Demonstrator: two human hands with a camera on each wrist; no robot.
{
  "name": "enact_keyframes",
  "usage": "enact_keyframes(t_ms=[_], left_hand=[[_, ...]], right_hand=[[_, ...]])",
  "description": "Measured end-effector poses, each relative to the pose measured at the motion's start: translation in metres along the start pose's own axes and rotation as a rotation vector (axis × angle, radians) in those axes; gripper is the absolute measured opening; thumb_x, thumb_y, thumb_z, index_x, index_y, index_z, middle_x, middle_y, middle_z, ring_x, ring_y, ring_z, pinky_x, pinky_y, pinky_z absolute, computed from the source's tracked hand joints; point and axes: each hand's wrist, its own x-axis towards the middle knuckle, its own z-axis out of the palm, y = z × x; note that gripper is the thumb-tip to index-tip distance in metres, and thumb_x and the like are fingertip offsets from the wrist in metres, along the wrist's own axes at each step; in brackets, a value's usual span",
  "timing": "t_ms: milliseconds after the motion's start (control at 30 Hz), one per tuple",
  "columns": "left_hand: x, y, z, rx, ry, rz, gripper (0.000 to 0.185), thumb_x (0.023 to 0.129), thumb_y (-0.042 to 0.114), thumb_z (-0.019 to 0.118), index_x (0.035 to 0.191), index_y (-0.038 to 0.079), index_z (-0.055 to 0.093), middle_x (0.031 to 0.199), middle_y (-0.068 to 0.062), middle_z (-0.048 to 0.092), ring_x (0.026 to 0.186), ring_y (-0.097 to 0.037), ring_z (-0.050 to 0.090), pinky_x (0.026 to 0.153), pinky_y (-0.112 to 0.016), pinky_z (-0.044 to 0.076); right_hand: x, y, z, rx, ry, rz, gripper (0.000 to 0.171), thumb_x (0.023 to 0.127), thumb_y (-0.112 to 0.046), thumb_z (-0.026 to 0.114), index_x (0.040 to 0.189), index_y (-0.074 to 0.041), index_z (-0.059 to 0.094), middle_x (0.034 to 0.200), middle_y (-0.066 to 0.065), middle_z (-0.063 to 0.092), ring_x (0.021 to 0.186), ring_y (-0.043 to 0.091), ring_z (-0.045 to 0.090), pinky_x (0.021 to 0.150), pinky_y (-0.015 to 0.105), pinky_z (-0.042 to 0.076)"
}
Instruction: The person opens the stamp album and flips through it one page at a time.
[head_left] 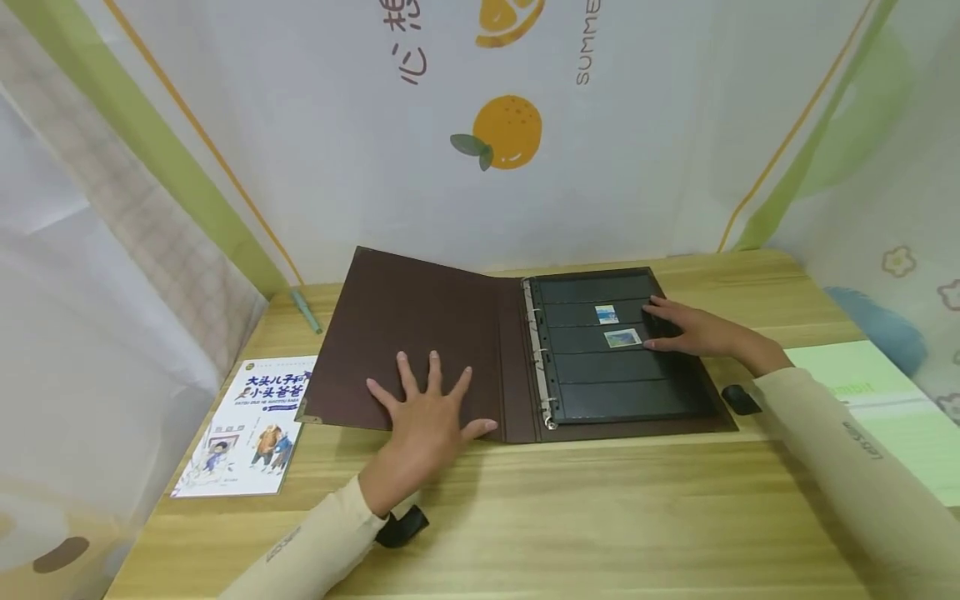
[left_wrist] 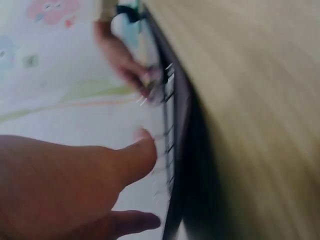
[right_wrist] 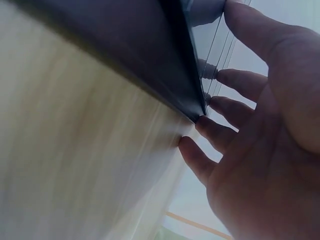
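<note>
A brown ring binder (head_left: 420, 333) lies open on the wooden table (head_left: 570, 508). Its right side holds a black stamp page (head_left: 622, 383) with strip pockets. Two small stamps (head_left: 607, 314) (head_left: 622, 337) sit in the upper strips. My left hand (head_left: 427, 412) lies flat with spread fingers on the inside of the brown cover. My right hand (head_left: 686, 327) rests with straight fingers on the right part of the black page, beside the stamps. In the left wrist view my left hand (left_wrist: 75, 185) shows blurred by the binder's edge (left_wrist: 177, 150). The right wrist view shows my right hand (right_wrist: 250, 125) spread against the binder's edge (right_wrist: 175, 80).
A children's book (head_left: 247, 425) with a cartoon cover lies at the table's left. A green-and-white sheet (head_left: 877, 400) lies at the right edge. A pen (head_left: 306, 310) rests near the back left corner. White printed curtains with an orange motif (head_left: 510, 129) close in the table.
</note>
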Motion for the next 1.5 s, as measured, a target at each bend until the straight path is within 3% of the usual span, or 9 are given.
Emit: enact_keyframes(t_ms=[167, 333, 467, 800, 1033, 1167, 1500], left_hand=[[0.019, 0.021, 0.015, -0.042, -0.059, -0.021, 0.088, 0.088, 0.072, 0.058, 0.16, 0.028, 0.033, 0.166, -0.029, 0.013, 0.147, -0.065, 0.002, 0.1, -0.091, 0.005], [0.032, 0.02, 0.022, -0.051, -0.149, -0.086, 0.098, 0.085, 0.076, 0.058, 0.163, 0.029, 0.022, 0.168, -0.026, 0.005, 0.15, -0.061, -0.001, 0.099, -0.091, 0.009], [0.038, 0.017, 0.025, -0.082, -0.193, -0.082, 0.099, 0.085, 0.077, 0.056, 0.164, 0.029, 0.018, 0.169, -0.024, 0.002, 0.151, -0.058, -0.003, 0.1, -0.091, 0.01], [0.037, 0.009, 0.033, -0.143, -0.212, -0.033, 0.096, 0.089, 0.077, 0.051, 0.164, 0.028, 0.015, 0.169, -0.024, 0.003, 0.15, -0.06, 0.0, 0.097, -0.091, 0.017], [0.038, 0.011, 0.036, -0.122, -0.226, -0.038, 0.095, 0.089, 0.077, 0.049, 0.164, 0.03, 0.014, 0.169, -0.023, 0.001, 0.15, -0.06, -0.001, 0.098, -0.09, 0.017], [0.039, 0.012, 0.037, -0.117, -0.233, -0.042, 0.095, 0.089, 0.078, 0.048, 0.164, 0.031, 0.013, 0.169, -0.022, 0.0, 0.151, -0.059, -0.002, 0.098, -0.09, 0.016], [0.039, 0.012, 0.036, -0.104, -0.242, -0.042, 0.094, 0.09, 0.078, 0.047, 0.164, 0.031, 0.012, 0.169, -0.022, 0.0, 0.151, -0.059, -0.002, 0.098, -0.09, 0.017]], right_hand=[[0.005, -0.002, 0.002, 0.026, -0.001, 0.03, 0.092, 0.096, -0.039, 0.069, 0.156, 0.012, 0.021, 0.163, 0.037, 0.006, 0.148, 0.06, 0.008, 0.116, 0.072, 0.016], [0.01, -0.001, 0.002, 0.035, -0.001, 0.081, 0.105, 0.093, -0.042, 0.071, 0.154, 0.018, 0.011, 0.161, 0.041, 0.004, 0.148, 0.06, 0.006, 0.117, 0.071, 0.014], [0.009, 0.004, -0.001, 0.016, 0.025, 0.102, 0.109, 0.091, -0.042, 0.073, 0.152, 0.021, 0.01, 0.159, 0.044, 0.006, 0.147, 0.061, 0.007, 0.116, 0.071, 0.016], [0.007, 0.0, -0.004, -0.008, 0.056, 0.118, 0.106, 0.088, -0.043, 0.076, 0.148, 0.025, 0.02, 0.156, 0.046, 0.014, 0.146, 0.062, 0.01, 0.116, 0.071, 0.017], [0.005, -0.001, 0.001, -0.037, 0.138, 0.057, 0.1, 0.087, -0.037, 0.08, 0.148, 0.022, 0.028, 0.149, 0.045, 0.033, 0.138, 0.059, 0.033, 0.111, 0.069, 0.031], [0.003, -0.004, 0.004, -0.024, 0.209, 0.04, 0.093, 0.085, -0.032, 0.082, 0.149, 0.015, 0.033, 0.147, 0.041, 0.038, 0.135, 0.056, 0.037, 0.108, 0.069, 0.034], [-0.004, -0.013, 0.003, -0.018, 0.28, 0.018, 0.097, 0.087, -0.03, 0.081, 0.155, 0.009, 0.025, 0.132, 0.039, 0.048, 0.116, 0.048, 0.048, 0.092, 0.062, 0.043]])
